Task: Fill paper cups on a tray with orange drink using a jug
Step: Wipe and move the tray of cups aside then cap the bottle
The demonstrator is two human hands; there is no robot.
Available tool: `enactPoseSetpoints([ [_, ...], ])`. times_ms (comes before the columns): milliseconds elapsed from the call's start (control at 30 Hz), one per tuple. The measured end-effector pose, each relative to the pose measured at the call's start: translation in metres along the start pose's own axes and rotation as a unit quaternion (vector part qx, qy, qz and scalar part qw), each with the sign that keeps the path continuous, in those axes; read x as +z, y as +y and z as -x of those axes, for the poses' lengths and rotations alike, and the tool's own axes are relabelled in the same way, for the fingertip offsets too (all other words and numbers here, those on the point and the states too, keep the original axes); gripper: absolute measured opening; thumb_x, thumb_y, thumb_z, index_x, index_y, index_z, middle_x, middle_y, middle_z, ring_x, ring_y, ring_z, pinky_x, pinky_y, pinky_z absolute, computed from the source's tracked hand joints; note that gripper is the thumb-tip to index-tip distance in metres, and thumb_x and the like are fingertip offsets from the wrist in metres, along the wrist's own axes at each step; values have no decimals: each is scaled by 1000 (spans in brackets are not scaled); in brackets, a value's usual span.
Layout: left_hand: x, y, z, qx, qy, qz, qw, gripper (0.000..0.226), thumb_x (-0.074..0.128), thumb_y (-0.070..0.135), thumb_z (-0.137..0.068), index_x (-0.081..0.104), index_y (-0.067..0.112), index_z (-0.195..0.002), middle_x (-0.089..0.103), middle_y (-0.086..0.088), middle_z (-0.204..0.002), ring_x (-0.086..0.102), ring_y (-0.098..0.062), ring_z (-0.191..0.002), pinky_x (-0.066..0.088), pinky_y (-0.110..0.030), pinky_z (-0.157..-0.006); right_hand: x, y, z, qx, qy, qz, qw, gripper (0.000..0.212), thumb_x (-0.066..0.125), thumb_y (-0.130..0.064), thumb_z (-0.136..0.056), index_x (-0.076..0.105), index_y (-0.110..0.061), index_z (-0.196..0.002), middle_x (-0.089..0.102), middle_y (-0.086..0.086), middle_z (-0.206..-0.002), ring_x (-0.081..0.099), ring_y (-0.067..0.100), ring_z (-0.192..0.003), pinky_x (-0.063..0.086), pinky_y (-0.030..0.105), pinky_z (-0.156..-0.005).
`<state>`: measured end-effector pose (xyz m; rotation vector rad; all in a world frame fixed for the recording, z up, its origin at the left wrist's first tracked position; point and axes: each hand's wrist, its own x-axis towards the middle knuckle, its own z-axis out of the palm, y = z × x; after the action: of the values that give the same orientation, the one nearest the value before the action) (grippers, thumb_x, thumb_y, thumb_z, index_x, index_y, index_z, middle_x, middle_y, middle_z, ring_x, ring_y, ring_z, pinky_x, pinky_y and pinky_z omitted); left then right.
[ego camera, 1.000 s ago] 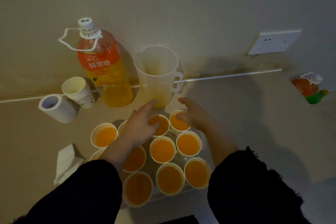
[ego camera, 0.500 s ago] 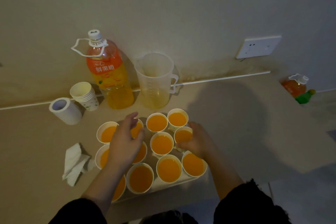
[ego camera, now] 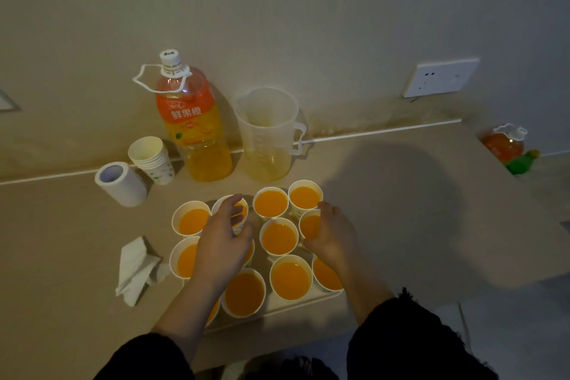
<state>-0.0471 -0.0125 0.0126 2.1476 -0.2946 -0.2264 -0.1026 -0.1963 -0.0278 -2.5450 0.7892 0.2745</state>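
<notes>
Beige countertop is stretching across the lower half of the frame and meeting the wall behind. At bottom centre a pale tray is sitting on it, carrying filled cups packed rim to rim, each holding orange drink. Just behind the tray, at upper centre, a big bottle of orange drink is standing capped and upright. Right beside it the clear jug is standing upright too, handle pointing right, with only a little pale liquid showing at its bottom.

My left hand is reaching over the tray's left side, fingers curving down over the rim of a back-row cup; whether it is gripping, I cannot tell. My right hand is wrapping fingers and thumb round a middle-row cup on the tray's right side.

At the left of the frame a white roll is lying on its side. A stack of empty cups is standing just beside it, and a crumpled tissue is lying lower down. A wall socket is showing at upper right, with a small orange bottle sitting below it at the far right edge.
</notes>
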Motion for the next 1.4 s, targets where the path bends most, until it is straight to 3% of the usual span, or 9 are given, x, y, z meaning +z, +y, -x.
enactPoseSetpoints([
  [400,0,6,2,0,-10,13,1000,47,56,28,-93,41,25,-138,55,-2,-132,53,-16,-118,44,-30,-87,4,1,2,-3,26,8,1000,76,67,-41,-81,26,-20,-141,44,4,-140,44,23,-127,34,40,-103],
  [900,2,8,1,-2,-14,12,1000,45,56,24,-93,43,23,-136,56,-3,-130,54,-16,-115,42,-28,-84,3,4,1,-3,-2,-24,1000,91,67,-52,-78,17,-23,-147,30,3,-150,31,25,-137,29,45,-108],
  [1000,0,6,1,-13,-14,26,999,45,56,23,-93,43,23,-136,56,0,-128,54,-12,-111,42,-27,-82,-6,3,2,3,25,-122,992,74,65,-40,-80,29,-23,-143,41,2,-142,41,23,-129,37,43,-105],
  [1100,-5,3,0,-25,-8,45,999,45,55,18,-94,43,22,-136,57,2,-122,54,-10,-104,40,-26,-79,-24,2,4,3,52,-279,959,50,59,-28,-87,43,-21,-133,49,-6,-119,49,14,-109,42,34,-90],
  [1233,-10,0,-3,-35,3,56,998,45,56,18,-93,44,23,-136,57,3,-118,56,-13,-102,40,-27,-79,-39,6,2,38,51,-369,927,50,59,-32,-89,45,-14,-133,53,6,-129,53,19,-111,43,37,-93],
  [1400,-17,0,0,-25,21,60,998,44,56,19,-92,45,23,-134,57,4,-116,56,-13,-101,43,-30,-80,-45,12,12,29,52,-358,932,59,67,-35,-83,45,-13,-133,54,7,-130,53,20,-115,45,39,-96],
])
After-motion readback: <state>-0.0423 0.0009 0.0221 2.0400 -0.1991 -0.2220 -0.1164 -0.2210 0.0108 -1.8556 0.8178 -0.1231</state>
